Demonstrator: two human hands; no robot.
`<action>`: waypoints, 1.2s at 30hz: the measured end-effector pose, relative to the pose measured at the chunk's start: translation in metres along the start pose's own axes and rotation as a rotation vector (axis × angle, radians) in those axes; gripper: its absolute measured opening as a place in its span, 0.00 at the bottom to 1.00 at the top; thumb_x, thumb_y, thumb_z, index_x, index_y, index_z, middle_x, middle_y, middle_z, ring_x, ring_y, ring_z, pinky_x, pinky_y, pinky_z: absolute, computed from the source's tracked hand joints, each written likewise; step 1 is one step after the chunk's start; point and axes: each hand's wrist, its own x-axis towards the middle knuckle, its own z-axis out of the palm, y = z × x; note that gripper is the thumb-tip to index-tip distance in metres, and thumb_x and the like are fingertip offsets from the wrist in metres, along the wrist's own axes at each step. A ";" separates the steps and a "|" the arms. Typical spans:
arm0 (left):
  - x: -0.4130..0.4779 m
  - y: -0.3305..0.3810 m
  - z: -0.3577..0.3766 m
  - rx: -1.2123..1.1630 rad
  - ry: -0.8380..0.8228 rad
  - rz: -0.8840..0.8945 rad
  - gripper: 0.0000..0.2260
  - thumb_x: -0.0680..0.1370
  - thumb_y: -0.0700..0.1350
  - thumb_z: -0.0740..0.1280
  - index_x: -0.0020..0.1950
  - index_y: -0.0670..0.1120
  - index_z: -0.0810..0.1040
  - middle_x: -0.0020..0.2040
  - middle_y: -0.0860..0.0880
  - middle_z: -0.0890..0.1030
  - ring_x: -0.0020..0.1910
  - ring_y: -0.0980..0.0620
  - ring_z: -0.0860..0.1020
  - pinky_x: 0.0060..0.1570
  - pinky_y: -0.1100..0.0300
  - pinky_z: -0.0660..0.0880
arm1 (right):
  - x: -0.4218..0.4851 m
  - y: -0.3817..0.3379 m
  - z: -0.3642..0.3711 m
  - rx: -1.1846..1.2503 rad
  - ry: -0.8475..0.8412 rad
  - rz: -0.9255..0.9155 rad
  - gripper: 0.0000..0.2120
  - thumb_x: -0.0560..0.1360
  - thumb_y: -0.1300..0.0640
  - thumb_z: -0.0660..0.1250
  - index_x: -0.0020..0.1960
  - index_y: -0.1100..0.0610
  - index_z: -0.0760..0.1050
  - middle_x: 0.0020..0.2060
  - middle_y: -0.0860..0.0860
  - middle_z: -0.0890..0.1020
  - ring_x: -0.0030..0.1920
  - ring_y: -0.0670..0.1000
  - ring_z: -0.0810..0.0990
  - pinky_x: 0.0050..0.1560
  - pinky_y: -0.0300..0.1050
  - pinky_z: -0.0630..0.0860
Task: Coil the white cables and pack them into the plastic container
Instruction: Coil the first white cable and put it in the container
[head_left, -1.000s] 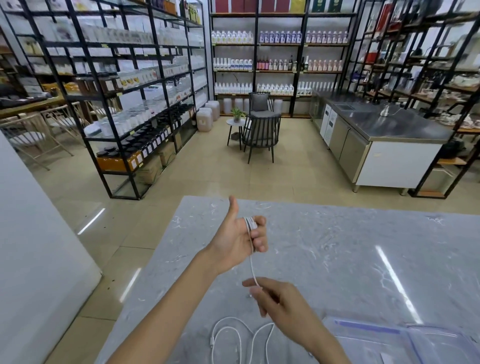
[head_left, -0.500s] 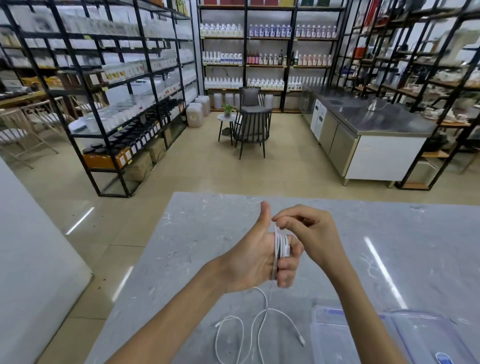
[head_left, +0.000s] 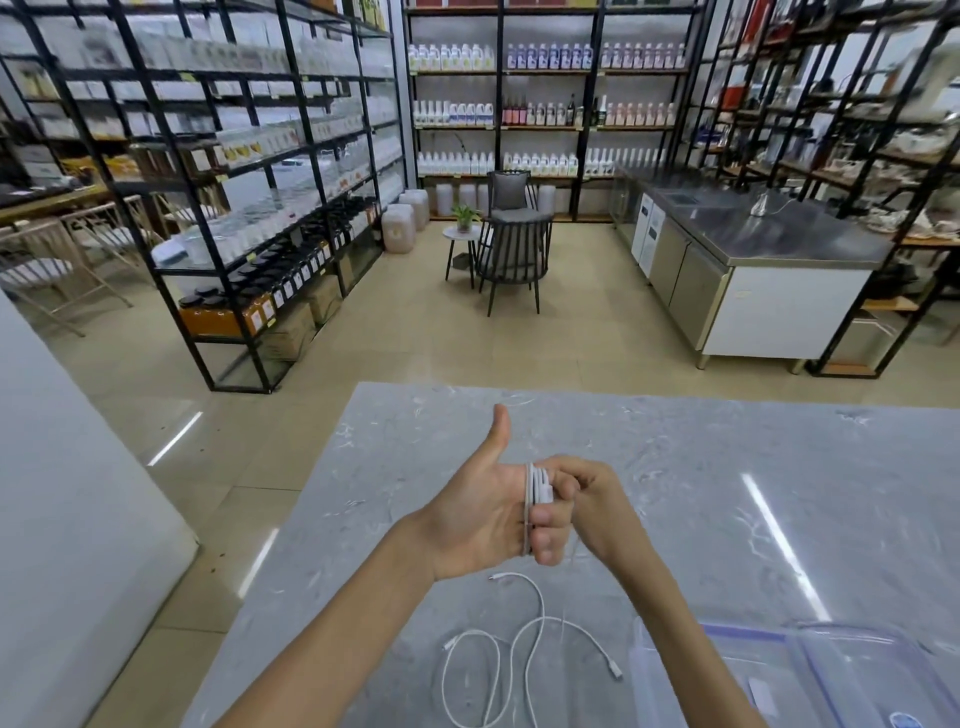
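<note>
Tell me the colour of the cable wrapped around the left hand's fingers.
White: the cable shows best in the head view.

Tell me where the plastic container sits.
The plastic container lies bottom right in the head view, on the marble table, just right of the loose white cables.

1. Only two arms of the person were seen: the left forearm (head_left: 337, 639) and the right forearm (head_left: 675, 639).
2. Both forearms were shown bare along the whole length in view, from the lower edge of the picture to the wrists.
3. The left hand (head_left: 483, 514) and the right hand (head_left: 592, 504) were likewise shown uncovered.
4. The forearms were seen to be slim, narrowing at the wrists.
5. Finer detail, such as the nails, was too blurred to be told.
</note>
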 end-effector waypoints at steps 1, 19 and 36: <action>0.001 0.000 -0.003 -0.061 0.004 0.011 0.39 0.72 0.77 0.47 0.45 0.41 0.73 0.31 0.48 0.67 0.30 0.50 0.67 0.35 0.57 0.69 | -0.009 0.007 0.007 0.046 -0.028 0.043 0.09 0.64 0.58 0.68 0.29 0.47 0.81 0.26 0.43 0.82 0.28 0.38 0.77 0.33 0.32 0.74; 0.006 -0.005 0.022 0.267 -0.038 -0.071 0.39 0.71 0.75 0.37 0.43 0.44 0.71 0.33 0.48 0.67 0.32 0.48 0.70 0.39 0.58 0.72 | -0.010 -0.047 -0.045 -0.325 0.139 -0.350 0.08 0.68 0.61 0.76 0.37 0.49 0.84 0.34 0.45 0.83 0.34 0.54 0.77 0.35 0.50 0.70; 0.002 0.008 -0.032 0.193 0.352 0.100 0.38 0.75 0.72 0.40 0.43 0.41 0.73 0.31 0.45 0.69 0.30 0.46 0.71 0.34 0.57 0.72 | -0.069 -0.018 -0.007 -0.781 -0.087 -0.363 0.08 0.79 0.44 0.60 0.53 0.43 0.77 0.33 0.41 0.80 0.36 0.40 0.78 0.37 0.36 0.73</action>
